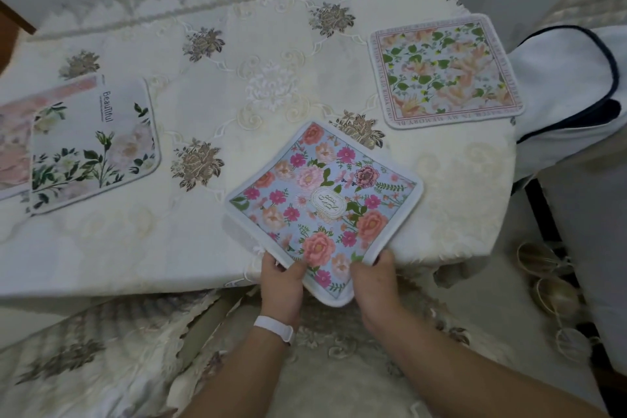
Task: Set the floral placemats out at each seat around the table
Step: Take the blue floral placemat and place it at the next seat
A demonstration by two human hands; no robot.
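While both hands' fingers (385,256) pinch its corner, the square, rounded-cornered blue placemat (322,200) overhangs the embroidered tablecloth (237,78).

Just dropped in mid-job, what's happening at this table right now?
A person holds the blue floral placemat by its near corner with the left hand and right hand, setting it at the near edge of the table. A peach-flowered placemat lies at the right, and a white-flowered placemat at the left.
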